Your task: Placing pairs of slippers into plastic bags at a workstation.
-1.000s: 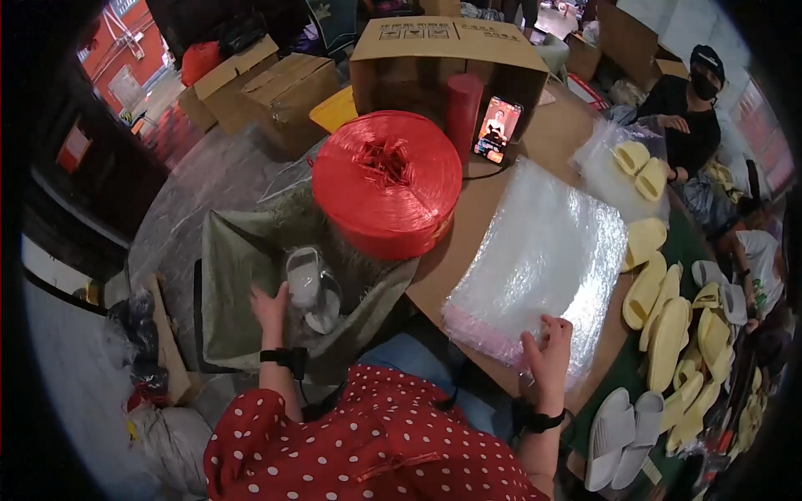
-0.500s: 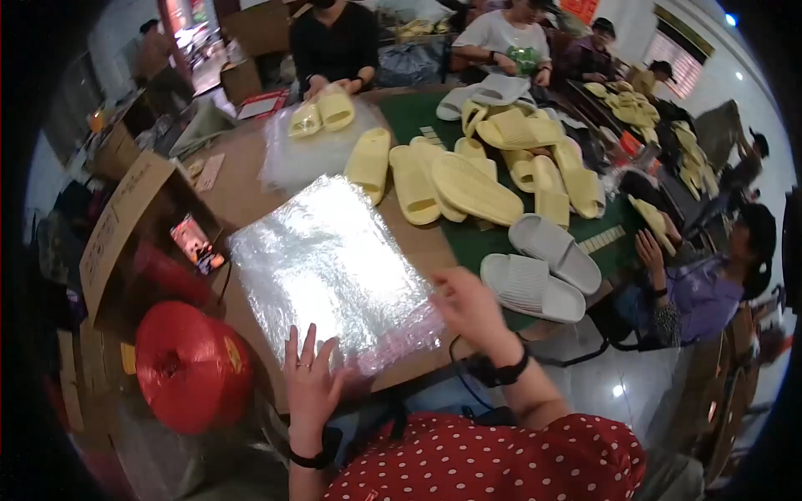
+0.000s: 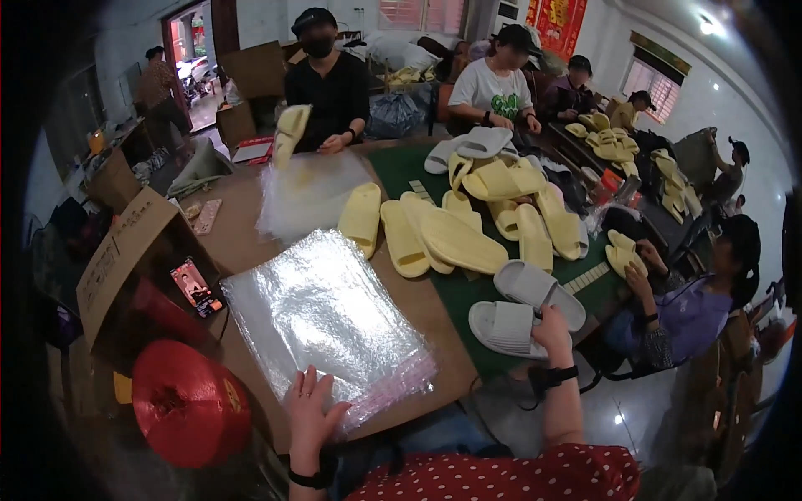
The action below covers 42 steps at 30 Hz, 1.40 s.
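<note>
Left hand (image 3: 312, 413): palm down at the near left edge of a stack of clear plastic bags (image 3: 322, 305); fingers spread, thumb wide of them, nothing gripped.

Right hand (image 3: 551, 331): arm extended, fingers bent at the pair of grey slippers. Fingertips meet the nearer grey slipper (image 3: 499, 327) by its strap end, close to the farther grey slipper (image 3: 520, 280); whether they are closed on it cannot be told, since the hand covers the contact.

Position of pair: side by side, straps toward the right, on the near part of a green mat (image 3: 460, 290), to the right of the bags. The bags lie on the brown tabletop (image 3: 449, 359), pinkish edge toward the wearer.

Surroundings: yellow slippers (image 3: 464, 240) heaped on the mat beyond the grey pair. At left, a red roll (image 3: 190, 409) near an open cardboard box (image 3: 125, 263), with a lit phone (image 3: 195, 286) propped by its opening. Across the table, a co-worker in black (image 3: 327, 96); at right, a co-worker in purple (image 3: 689, 309) handles yellow footwear.
</note>
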Available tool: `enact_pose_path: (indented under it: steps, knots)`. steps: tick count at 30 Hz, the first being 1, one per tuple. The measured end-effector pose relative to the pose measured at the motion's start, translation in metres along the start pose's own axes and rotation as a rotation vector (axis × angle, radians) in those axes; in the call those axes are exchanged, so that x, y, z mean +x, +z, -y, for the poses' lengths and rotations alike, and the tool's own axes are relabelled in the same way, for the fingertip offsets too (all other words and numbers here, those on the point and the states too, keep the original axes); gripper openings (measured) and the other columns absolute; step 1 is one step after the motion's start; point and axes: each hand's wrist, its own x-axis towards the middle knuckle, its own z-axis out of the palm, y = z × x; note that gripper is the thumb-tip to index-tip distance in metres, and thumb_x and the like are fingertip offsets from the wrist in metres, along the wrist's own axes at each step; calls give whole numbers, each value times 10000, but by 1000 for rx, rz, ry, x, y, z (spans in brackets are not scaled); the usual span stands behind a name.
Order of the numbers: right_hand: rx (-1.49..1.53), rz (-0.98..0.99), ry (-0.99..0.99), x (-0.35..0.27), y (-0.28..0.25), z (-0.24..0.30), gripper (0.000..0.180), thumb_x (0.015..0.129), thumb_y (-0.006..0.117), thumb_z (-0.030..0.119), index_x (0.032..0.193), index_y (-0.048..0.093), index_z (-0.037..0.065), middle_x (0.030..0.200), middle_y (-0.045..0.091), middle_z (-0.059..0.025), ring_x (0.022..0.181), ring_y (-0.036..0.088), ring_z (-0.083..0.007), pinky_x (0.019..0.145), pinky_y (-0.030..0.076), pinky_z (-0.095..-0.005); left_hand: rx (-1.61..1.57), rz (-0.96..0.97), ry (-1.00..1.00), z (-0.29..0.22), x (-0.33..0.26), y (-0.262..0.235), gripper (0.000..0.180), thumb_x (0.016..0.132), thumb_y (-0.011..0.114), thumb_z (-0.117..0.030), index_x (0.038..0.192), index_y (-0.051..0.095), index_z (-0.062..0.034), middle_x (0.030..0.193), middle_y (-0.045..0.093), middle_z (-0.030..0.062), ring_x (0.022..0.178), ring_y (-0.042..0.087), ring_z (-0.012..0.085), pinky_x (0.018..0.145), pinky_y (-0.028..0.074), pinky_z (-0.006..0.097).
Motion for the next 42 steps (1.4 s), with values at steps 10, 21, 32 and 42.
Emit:
enact_pose_path:
  steps: [10, 21, 32, 42]
  knots:
    - [359, -212, -38, -6, -10, 16, 201, 803, 630, 29, 997, 669, -7, 988, 580, -188, 936, 593, -385, 786, 484, -413, 8, -13, -9, -4, -4, 2, 590, 746, 790, -349, 1266, 638, -115, 1466, 463, 211, 1380, 362, 442, 1113, 310, 517]
    - [875, -93, -548, -46, -32, 199, 421, 859, 654, 39, 1271, 574, 7, 1276, 619, -155, 1182, 595, -281, 975, 463, -365, 2, 7, -52, -8, 3, 0, 603, 765, 778, -413, 1264, 629, -109, 1467, 453, 218, 1378, 359, 443, 1128, 317, 501]
    - [364, 415, -755, -83, 85, 314, 282, 900, 623, 235, 1054, 582, 1, 1088, 552, -256, 941, 608, -433, 809, 512, -501, 20, -15, 4, 9, -7, 15, 627, 779, 744, -430, 1288, 610, -88, 1414, 507, 174, 1344, 373, 442, 1125, 307, 502]
    - [391, 172, -542, -50, 90, 275, 291, 939, 585, 287, 937, 610, -3, 1007, 585, -234, 803, 626, -438, 711, 520, -521, 36, -14, 12, 6, -11, 7, 649, 775, 746, -482, 1311, 604, -144, 1481, 441, 212, 1368, 353, 464, 1115, 270, 536]
